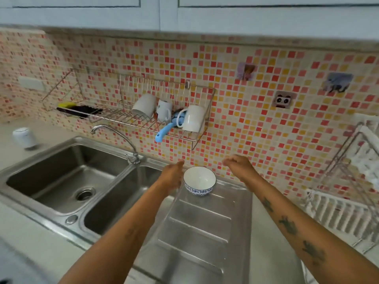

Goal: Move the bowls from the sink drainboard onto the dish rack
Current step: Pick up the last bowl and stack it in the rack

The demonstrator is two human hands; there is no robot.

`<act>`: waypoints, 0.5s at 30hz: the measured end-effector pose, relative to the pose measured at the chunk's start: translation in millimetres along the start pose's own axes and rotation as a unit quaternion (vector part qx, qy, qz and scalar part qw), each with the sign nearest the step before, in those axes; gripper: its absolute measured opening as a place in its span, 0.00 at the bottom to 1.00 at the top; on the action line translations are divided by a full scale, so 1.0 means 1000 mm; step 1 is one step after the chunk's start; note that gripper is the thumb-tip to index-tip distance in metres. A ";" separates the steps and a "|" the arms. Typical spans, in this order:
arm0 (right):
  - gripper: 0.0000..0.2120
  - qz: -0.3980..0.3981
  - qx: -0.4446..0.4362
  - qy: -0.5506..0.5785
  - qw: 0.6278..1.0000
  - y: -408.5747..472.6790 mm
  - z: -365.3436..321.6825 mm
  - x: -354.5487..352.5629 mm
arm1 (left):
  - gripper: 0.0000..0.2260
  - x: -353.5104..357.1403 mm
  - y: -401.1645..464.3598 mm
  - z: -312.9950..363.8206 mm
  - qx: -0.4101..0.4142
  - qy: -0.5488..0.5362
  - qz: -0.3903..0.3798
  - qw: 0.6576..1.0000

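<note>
Bowl [199, 181]: one white bowl with a blue patterned outside stood upright on the far end of the steel drainboard [196, 232], close to the tiled wall [256, 111]. It appeared empty.

Nearest the camera, two bare forearms reached forward over the drainboard. The right forearm bore dark tattoos. The left hand [172, 177] was just beside the bowl's left rim, fingers extended; the frame was blurred there and contact could not be confirmed. The right hand [239, 166] hovered to the right of the bowl and clear of it, fingers loosely curled. Each grip was released, with nothing in either hand.

To the left of the drainboard lay a double steel sink [67, 177], with a curved tap [121, 138] at its back edge. A small white container [24, 138] stood on the bench [12, 158] at far left.

At right, a white slatted dish rack [338, 216] sat on the bench under a wire frame [348, 160].

Farther back, a wire rack [131, 111] was fixed to the wall above the sink. It held three white mugs [193, 118], a blue-handled utensil [164, 132], and a dark item with a yellow one at its left end; these last two could not be identified.

Above ran pale cabinets [82, 11].
</note>
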State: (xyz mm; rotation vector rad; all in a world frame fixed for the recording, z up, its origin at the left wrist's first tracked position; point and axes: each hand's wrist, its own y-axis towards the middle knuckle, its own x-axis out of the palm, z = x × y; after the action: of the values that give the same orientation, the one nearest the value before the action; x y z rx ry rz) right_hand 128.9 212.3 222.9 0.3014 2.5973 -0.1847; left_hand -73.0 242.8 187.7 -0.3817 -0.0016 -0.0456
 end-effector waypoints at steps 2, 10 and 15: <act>0.19 -0.015 0.048 -0.010 0.999 0.016 0.013 0.016 | 0.13 -0.007 0.017 -0.012 -0.013 0.001 0.013 1.000; 0.25 -0.067 0.229 0.094 0.966 0.081 0.078 0.068 | 0.13 -0.005 0.093 -0.049 -0.098 -0.036 -0.006 0.995; 0.31 -0.050 0.296 0.176 0.937 0.117 0.109 0.092 | 0.21 0.011 0.128 -0.058 -0.106 -0.051 -0.030 0.993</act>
State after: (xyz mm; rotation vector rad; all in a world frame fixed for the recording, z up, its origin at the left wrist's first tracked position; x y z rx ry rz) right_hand 132.2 321.0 74.5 0.4432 2.8504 -1.0463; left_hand -56.7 339.8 86.6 -0.5959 -0.1094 -0.0856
